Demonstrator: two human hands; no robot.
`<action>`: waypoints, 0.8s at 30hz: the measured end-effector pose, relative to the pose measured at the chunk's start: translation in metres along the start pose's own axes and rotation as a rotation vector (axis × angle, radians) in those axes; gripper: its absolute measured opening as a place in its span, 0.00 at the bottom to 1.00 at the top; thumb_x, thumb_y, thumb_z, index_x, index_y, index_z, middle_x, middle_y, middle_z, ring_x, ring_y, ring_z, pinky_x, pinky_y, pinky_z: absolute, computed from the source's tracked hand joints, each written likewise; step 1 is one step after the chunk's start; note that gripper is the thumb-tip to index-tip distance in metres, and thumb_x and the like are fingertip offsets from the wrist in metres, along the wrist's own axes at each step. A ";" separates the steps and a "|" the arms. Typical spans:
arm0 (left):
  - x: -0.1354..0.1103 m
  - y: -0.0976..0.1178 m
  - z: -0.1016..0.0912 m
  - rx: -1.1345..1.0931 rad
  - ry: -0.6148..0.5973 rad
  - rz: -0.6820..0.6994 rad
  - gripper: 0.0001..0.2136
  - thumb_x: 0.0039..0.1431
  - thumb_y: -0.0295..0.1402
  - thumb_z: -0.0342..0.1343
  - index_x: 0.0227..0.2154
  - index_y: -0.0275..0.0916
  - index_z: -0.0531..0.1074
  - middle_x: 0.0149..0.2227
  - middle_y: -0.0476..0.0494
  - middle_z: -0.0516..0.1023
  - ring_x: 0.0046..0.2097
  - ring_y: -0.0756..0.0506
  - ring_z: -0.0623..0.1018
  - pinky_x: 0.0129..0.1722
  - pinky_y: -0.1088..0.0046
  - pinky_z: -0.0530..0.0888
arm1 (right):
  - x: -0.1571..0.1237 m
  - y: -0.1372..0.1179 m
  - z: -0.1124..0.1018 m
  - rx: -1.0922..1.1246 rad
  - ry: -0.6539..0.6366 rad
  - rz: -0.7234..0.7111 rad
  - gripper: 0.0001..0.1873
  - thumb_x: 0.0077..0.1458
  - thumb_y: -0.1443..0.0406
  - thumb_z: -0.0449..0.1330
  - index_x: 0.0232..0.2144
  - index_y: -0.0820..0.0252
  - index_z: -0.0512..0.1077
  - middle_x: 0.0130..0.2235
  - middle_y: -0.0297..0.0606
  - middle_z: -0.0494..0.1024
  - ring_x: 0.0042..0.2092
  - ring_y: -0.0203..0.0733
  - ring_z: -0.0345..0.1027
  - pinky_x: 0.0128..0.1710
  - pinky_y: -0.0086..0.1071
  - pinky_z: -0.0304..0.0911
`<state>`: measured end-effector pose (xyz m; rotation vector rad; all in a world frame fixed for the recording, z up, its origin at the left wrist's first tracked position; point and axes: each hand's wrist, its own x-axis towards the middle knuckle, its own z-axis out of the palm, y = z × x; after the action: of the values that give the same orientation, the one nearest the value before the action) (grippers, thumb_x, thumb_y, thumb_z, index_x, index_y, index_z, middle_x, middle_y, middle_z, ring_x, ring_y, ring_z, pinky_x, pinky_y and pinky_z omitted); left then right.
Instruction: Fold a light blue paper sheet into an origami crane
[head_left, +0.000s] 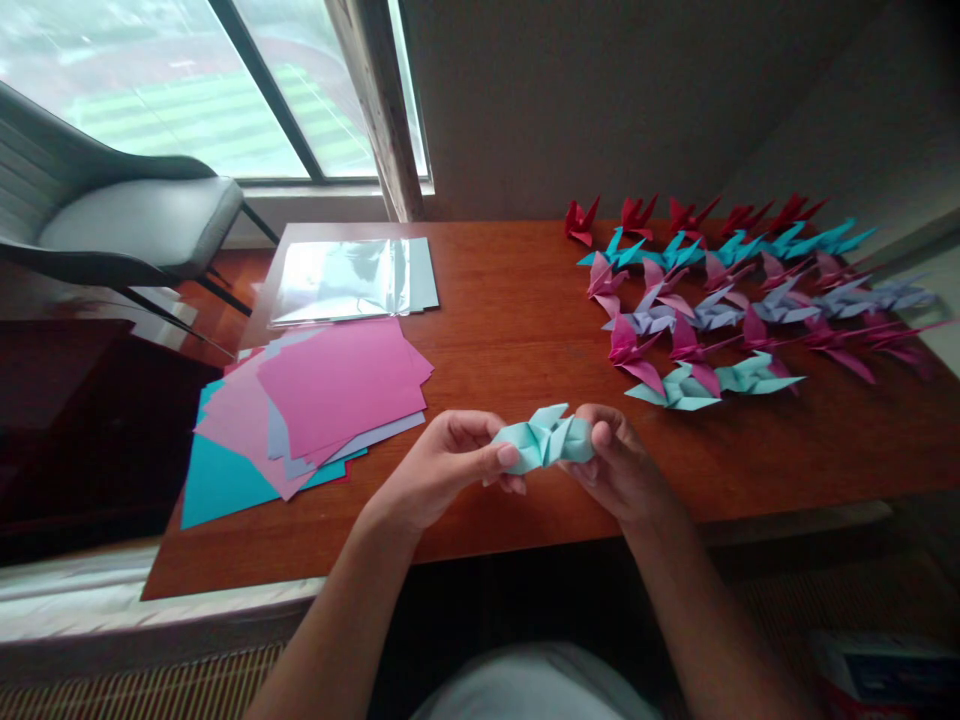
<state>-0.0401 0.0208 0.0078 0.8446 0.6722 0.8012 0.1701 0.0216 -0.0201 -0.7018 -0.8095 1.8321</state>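
A half-folded light teal paper crane [546, 440] hangs just above the near edge of the wooden table [510, 310]. My left hand [450, 465] pinches its left end between thumb and fingers. My right hand [619, 465] grips its right end, fingers curled around the paper. Both hands are closed on the same piece. Part of the paper is hidden inside my right hand.
Loose pink, lilac and teal paper sheets [315, 410] lie fanned at the left. A clear plastic sleeve [349, 278] lies behind them. Rows of finished cranes [720, 290] in red, teal, pink and lilac fill the right side. A grey chair [127, 215] stands by the window.
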 end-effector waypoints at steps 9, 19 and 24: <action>-0.002 -0.001 -0.002 0.000 -0.024 -0.034 0.17 0.53 0.43 0.70 0.23 0.34 0.75 0.18 0.49 0.76 0.20 0.54 0.73 0.21 0.82 0.64 | 0.000 -0.001 0.001 -0.004 0.051 0.044 0.31 0.47 0.45 0.71 0.16 0.58 0.61 0.14 0.23 0.58 0.16 0.26 0.45 0.16 0.25 0.42; -0.004 0.000 -0.002 -0.077 -0.032 0.039 0.17 0.52 0.44 0.70 0.24 0.34 0.75 0.20 0.45 0.79 0.20 0.51 0.75 0.20 0.80 0.65 | 0.000 -0.003 0.002 -0.044 0.062 -0.017 0.31 0.47 0.41 0.68 0.15 0.57 0.62 0.14 0.25 0.60 0.16 0.29 0.51 0.17 0.26 0.51; -0.008 0.000 -0.003 -0.073 -0.068 0.064 0.16 0.55 0.43 0.68 0.24 0.35 0.75 0.19 0.45 0.78 0.20 0.51 0.75 0.19 0.80 0.63 | -0.002 -0.003 0.002 -0.100 0.074 0.011 0.31 0.46 0.40 0.68 0.15 0.57 0.64 0.14 0.27 0.62 0.16 0.30 0.52 0.15 0.27 0.48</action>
<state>-0.0467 0.0155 0.0074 0.8270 0.5553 0.8454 0.1708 0.0201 -0.0165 -0.8340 -0.8545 1.7742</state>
